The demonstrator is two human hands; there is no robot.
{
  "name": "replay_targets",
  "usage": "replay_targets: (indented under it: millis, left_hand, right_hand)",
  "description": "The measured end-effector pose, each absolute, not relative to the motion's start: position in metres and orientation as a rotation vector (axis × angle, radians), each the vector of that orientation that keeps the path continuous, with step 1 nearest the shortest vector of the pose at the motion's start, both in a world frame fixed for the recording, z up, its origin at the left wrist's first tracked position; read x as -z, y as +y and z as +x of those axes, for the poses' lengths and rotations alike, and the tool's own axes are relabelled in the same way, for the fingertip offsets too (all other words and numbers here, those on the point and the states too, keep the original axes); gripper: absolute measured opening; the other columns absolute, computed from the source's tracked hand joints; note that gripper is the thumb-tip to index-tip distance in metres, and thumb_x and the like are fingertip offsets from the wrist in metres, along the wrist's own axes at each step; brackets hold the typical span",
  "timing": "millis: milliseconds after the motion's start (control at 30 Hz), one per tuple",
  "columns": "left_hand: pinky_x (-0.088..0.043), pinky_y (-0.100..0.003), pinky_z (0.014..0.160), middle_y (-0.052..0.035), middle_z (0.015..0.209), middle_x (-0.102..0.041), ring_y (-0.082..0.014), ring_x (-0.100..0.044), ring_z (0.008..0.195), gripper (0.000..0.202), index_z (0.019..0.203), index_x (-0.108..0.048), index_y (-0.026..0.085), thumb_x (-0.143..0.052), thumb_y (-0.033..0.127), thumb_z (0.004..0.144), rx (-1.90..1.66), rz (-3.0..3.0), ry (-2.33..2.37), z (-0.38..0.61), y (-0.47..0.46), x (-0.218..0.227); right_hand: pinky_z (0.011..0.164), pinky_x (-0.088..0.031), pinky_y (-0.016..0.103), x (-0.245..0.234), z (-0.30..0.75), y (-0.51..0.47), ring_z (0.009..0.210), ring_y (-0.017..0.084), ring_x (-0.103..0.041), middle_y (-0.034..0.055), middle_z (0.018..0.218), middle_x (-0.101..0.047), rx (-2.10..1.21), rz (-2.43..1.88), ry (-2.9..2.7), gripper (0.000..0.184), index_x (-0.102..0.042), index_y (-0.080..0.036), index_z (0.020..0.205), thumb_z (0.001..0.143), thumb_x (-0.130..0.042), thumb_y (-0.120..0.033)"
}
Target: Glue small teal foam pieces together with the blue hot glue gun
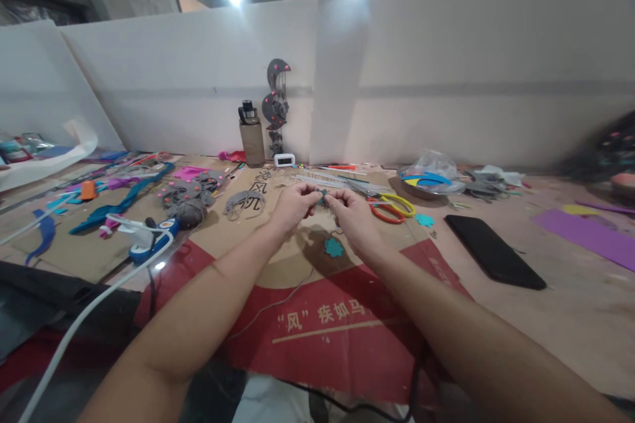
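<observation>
My left hand [296,206] and my right hand [350,213] meet above the cardboard, fingertips pinched together. Between them shows a small dark green piece [323,197], mostly covered by the fingers; its exact shape is hidden. Just below is a teal flower-shaped cutout [334,247]; whether it hangs or lies on the cardboard I cannot tell. A thin grey thread [278,307] runs down over the red part of the cardboard. Right of my right hand lie yellow-handled scissors [401,205] and red-handled scissors [387,213].
Under my hands is a printed cardboard sheet [347,350]. A black phone [493,251] and another teal cutout [424,220] lie right. Left are grey yarn [191,208] and a power strip [155,241] with a white cable. A bottle [252,135] stands at the back.
</observation>
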State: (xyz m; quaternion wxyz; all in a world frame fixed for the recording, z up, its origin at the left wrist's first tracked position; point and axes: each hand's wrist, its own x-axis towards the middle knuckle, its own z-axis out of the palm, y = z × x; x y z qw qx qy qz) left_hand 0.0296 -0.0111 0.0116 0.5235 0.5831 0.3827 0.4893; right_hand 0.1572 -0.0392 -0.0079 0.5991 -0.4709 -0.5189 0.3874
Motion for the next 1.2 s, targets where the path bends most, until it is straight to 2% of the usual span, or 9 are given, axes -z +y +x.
replay_targets:
  millis: [233, 433, 600, 700, 833, 967, 1033, 1133, 1200]
  left_hand:
    - [-0.019, -0.019, 0.037, 0.0078, 0.049, -0.044, -0.0036, -0.037, 0.036, 0.011, 0.069, -0.055, 0.017, -0.062, 0.025, 0.067, -1.214, 1.333, 0.94, 0.02, 0.002, -0.01]
    - [-0.015, -0.018, 0.036, 0.0085, 0.042, -0.039, -0.0036, -0.034, 0.034, 0.016, 0.062, -0.048, 0.018, -0.063, 0.023, 0.067, -1.223, 1.222, 0.994, 0.012, 0.01, -0.011]
    - [-0.013, -0.016, 0.035, 0.0088, 0.042, -0.039, -0.0023, -0.033, 0.033, 0.021, 0.059, -0.045, 0.017, -0.064, 0.018, 0.066, -1.398, 1.037, 1.0, -0.008, 0.028, -0.022]
    - [-0.015, -0.016, 0.034, 0.0079, 0.045, -0.044, -0.0012, -0.03, 0.033, 0.021, 0.06, -0.045, 0.017, -0.063, 0.02, 0.07, -1.562, 0.847, 0.846, -0.03, 0.037, -0.038]
    - [-0.018, -0.014, 0.034, 0.006, 0.053, -0.054, 0.0003, -0.031, 0.034, 0.016, 0.064, -0.051, 0.016, -0.064, 0.021, 0.071, -1.647, 0.753, 0.686, -0.049, 0.04, -0.05]
    - [-0.017, -0.013, 0.033, 0.0049, 0.051, -0.052, -0.0004, -0.034, 0.035, 0.008, 0.066, -0.055, 0.014, -0.059, 0.018, 0.073, -1.528, 0.85, 0.722, -0.037, 0.035, -0.042]
    - [-0.016, -0.013, 0.033, 0.0065, 0.045, -0.044, -0.001, -0.033, 0.034, 0.01, 0.065, -0.055, 0.014, -0.06, 0.017, 0.072, -1.455, 0.95, 0.805, -0.024, 0.031, -0.036]
    - [-0.022, -0.013, 0.034, 0.0029, 0.056, -0.055, -0.0013, -0.043, 0.039, 0.01, 0.067, -0.055, 0.013, -0.063, 0.016, 0.071, -1.41, 1.067, 0.806, -0.01, 0.023, -0.028]
    - [-0.027, -0.014, 0.036, 0.0035, 0.055, -0.055, -0.0028, -0.048, 0.041, 0.013, 0.069, -0.055, 0.014, -0.067, 0.017, 0.07, -1.376, 1.108, 0.813, -0.005, 0.019, -0.026]
  right_hand:
    - [0.044, -0.029, 0.022, 0.013, 0.155, -0.038, 0.051, 0.009, -0.036, -0.0068, 0.063, -0.045, -0.99, -1.092, -1.241, 0.03, -0.051, -0.021, 0.088, 0.072, -0.063, -0.042]
    - [0.047, -0.029, 0.023, 0.016, 0.154, -0.037, 0.051, 0.01, -0.034, -0.0067, 0.058, -0.041, -0.975, -1.069, -1.333, 0.021, -0.052, -0.022, 0.078, 0.074, -0.059, -0.041]
    - [0.064, -0.041, 0.027, 0.003, 0.147, -0.055, 0.068, 0.014, -0.052, 0.0001, 0.073, -0.059, -0.82, -0.959, -1.698, 0.019, -0.063, -0.021, 0.083, 0.083, -0.052, -0.037]
    - [0.077, -0.042, 0.03, -0.011, 0.151, -0.061, 0.081, 0.017, -0.058, 0.0028, 0.082, -0.065, -0.702, -0.893, -1.914, 0.026, -0.066, -0.021, 0.077, 0.086, -0.049, -0.039]
    - [0.066, -0.042, 0.03, -0.021, 0.185, -0.042, 0.068, 0.017, -0.057, 0.0043, 0.073, -0.063, -0.49, -1.221, -1.701, 0.034, -0.061, -0.02, 0.077, 0.09, -0.04, -0.044]
    - [0.062, -0.04, 0.033, -0.008, 0.222, -0.018, 0.066, 0.023, -0.058, 0.0101, 0.063, -0.061, -0.16, -1.844, -1.823, 0.03, -0.06, -0.018, 0.065, 0.076, -0.061, -0.047]
    - [0.059, -0.04, 0.033, 0.004, 0.228, -0.012, 0.065, 0.024, -0.06, 0.012, 0.061, -0.062, -0.216, -2.023, -1.942, 0.03, -0.06, -0.018, 0.061, 0.07, -0.067, -0.046]
    - [0.058, -0.04, 0.032, 0.02, 0.227, -0.008, 0.063, 0.024, -0.061, 0.0113, 0.061, -0.063, -0.267, -2.03, -1.949, 0.016, -0.061, -0.019, 0.06, 0.067, -0.066, -0.032]
    - [0.055, -0.04, 0.032, 0.026, 0.225, -0.006, 0.058, 0.022, -0.059, 0.0091, 0.058, -0.061, -0.366, -2.016, -1.847, 0.012, -0.059, -0.019, 0.059, 0.065, -0.064, -0.029]
